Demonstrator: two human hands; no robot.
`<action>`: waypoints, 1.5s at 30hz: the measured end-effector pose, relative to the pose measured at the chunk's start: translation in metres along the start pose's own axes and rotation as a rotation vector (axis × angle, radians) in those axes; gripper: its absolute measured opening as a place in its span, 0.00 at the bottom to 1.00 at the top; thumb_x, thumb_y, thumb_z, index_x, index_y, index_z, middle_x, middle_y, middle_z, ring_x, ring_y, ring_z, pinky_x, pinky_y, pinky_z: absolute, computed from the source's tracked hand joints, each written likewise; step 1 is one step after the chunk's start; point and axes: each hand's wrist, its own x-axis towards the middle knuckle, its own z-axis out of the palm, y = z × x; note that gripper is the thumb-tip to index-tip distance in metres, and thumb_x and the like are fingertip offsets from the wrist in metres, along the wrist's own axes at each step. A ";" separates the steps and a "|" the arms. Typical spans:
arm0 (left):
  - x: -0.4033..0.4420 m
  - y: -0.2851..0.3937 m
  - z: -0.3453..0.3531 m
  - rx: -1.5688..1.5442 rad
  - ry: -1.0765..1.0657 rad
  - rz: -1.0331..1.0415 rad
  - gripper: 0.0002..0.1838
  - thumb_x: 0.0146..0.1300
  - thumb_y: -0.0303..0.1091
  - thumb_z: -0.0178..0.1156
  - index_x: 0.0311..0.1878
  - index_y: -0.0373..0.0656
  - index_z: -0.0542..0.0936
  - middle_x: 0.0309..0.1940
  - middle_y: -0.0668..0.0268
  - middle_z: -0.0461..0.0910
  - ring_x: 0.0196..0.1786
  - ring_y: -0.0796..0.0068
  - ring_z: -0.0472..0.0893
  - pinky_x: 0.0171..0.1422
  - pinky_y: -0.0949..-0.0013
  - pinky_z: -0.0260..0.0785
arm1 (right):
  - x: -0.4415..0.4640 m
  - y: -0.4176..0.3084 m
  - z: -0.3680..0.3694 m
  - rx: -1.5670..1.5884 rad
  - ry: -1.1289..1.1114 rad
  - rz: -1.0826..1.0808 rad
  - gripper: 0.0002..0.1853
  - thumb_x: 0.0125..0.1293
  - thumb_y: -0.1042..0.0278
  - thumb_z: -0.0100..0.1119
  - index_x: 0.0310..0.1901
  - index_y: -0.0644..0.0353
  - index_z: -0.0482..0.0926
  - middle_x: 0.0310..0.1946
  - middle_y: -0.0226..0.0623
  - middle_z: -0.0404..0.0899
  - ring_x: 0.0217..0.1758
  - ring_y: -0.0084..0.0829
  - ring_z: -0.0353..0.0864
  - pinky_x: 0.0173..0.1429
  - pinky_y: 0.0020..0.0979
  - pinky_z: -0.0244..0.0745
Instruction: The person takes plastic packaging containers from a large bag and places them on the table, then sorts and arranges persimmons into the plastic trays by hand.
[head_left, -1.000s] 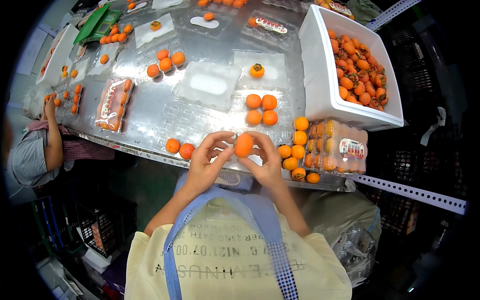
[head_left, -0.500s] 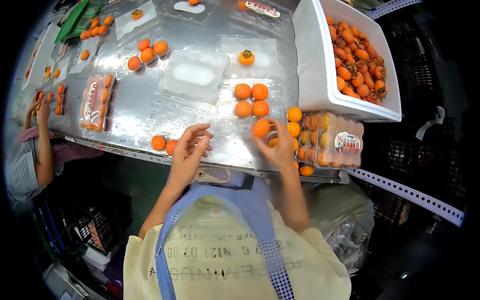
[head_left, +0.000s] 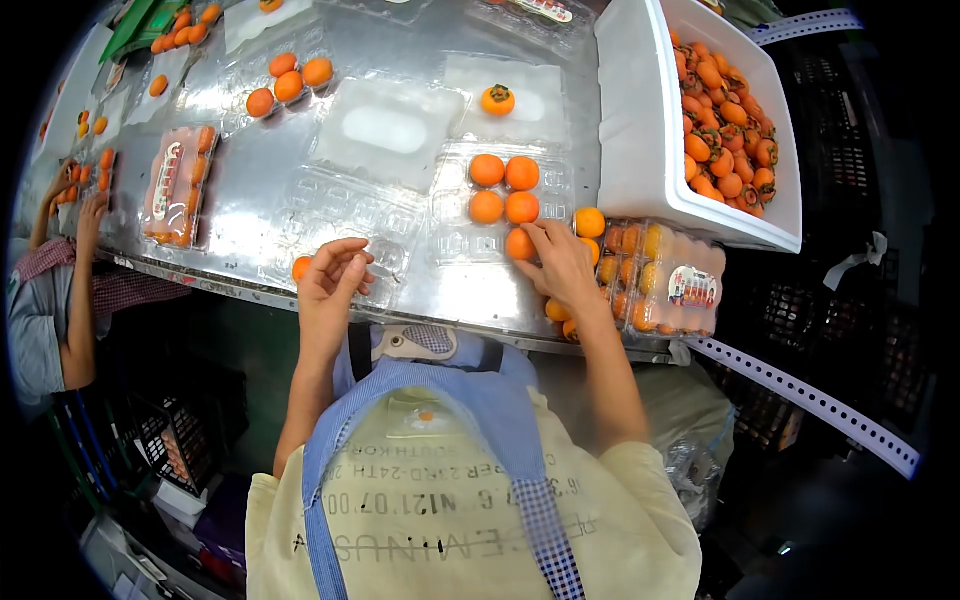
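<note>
My right hand has its fingers on an orange persimmon at the near end of a clear plastic tray. Two rows of persimmons sit in the tray just beyond it. My left hand is at the table's front edge, its fingers loosely curled and the thumb apart, with nothing seen in it. Beside its fingers lies another persimmon, partly covered by the hand. A single persimmon, leafy top up, rests on the tray's lid.
A white foam box full of persimmons stands at the right. Packed clamshells and loose persimmons lie before it. An open clamshell and a filled pack are leftward. Another person's hand works at far left.
My right hand has brought its persimmon slightly farther in, against the tray's near end. My left hand has moved left, beside the persimmons at the front edge, and now hides one. The view has shifted slightly.
</note>
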 end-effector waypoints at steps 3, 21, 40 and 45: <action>0.000 -0.003 -0.007 -0.002 0.019 -0.002 0.12 0.64 0.30 0.56 0.50 0.38 0.75 0.39 0.66 0.77 0.36 0.83 0.75 0.38 0.80 0.66 | 0.002 0.001 -0.001 0.035 -0.024 -0.002 0.24 0.45 0.68 0.67 0.47 0.58 0.74 0.42 0.37 0.75 0.47 0.39 0.75 0.46 0.37 0.73; 0.003 -0.019 -0.102 0.085 0.348 0.074 0.13 0.64 0.30 0.56 0.50 0.35 0.76 0.37 0.65 0.79 0.36 0.82 0.76 0.38 0.80 0.69 | 0.040 -0.127 0.029 0.356 -0.018 -0.231 0.23 0.49 0.62 0.66 0.48 0.57 0.76 0.38 0.40 0.77 0.44 0.40 0.77 0.45 0.37 0.72; 0.035 -0.041 -0.141 0.287 -0.110 -0.109 0.12 0.62 0.31 0.56 0.47 0.39 0.77 0.38 0.65 0.80 0.42 0.77 0.77 0.48 0.73 0.70 | 0.068 -0.209 0.076 0.300 0.140 -0.139 0.21 0.43 0.59 0.69 0.38 0.61 0.78 0.35 0.36 0.75 0.45 0.36 0.72 0.52 0.37 0.64; 0.040 -0.031 -0.142 0.341 -0.172 -0.100 0.12 0.62 0.31 0.56 0.48 0.39 0.77 0.39 0.64 0.80 0.41 0.77 0.77 0.47 0.73 0.71 | 0.053 -0.212 0.075 1.184 0.006 0.354 0.24 0.56 0.60 0.64 0.51 0.67 0.74 0.43 0.38 0.78 0.43 0.29 0.75 0.47 0.29 0.71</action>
